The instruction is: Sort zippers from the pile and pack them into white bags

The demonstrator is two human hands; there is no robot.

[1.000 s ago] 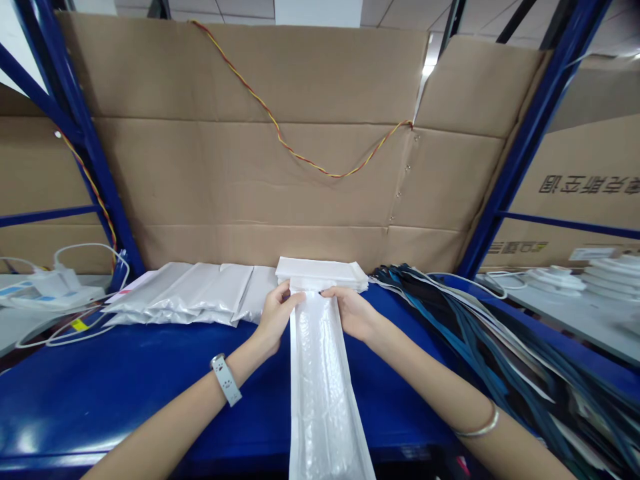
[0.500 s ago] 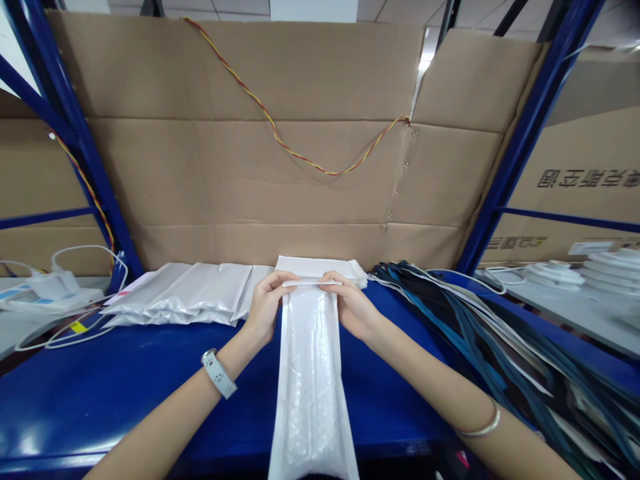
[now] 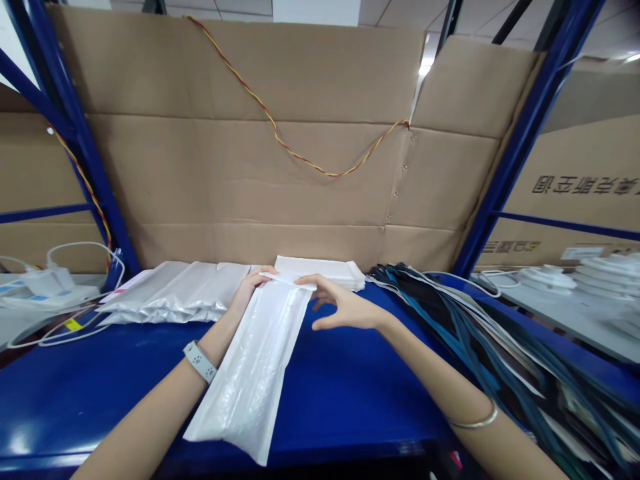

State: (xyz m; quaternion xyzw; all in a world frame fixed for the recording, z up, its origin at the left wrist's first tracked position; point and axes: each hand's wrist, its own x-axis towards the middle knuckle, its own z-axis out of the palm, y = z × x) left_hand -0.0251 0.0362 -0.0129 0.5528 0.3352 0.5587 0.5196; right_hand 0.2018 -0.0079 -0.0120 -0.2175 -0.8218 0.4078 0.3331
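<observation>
A long white bubble mailer (image 3: 255,357) hangs at a slant in front of me, its folded top edge away from me and its bottom end close, toward the lower left. My left hand (image 3: 247,290) grips the top left corner; its fingers are partly hidden behind the mailer. At the top right corner, the fingers of my right hand (image 3: 340,303) touch the flap, while its thumb stands well apart below, so this hand is open. Just behind the mailer lies a stack of flat white mailers (image 3: 330,268). Filled white mailers (image 3: 173,290) lie in a row to the left.
Beneath is a blue shelf surface (image 3: 345,393). Dark and blue straps (image 3: 465,327) run along the right side. White cables and a power strip (image 3: 50,293) sit at the left. A cardboard panel (image 3: 300,180) closes off the back between blue posts (image 3: 520,147).
The mailer has swung from straight to slanted, its bottom end moving left and up. My right thumb has come away from the flap. My left hand has shifted slightly left.
</observation>
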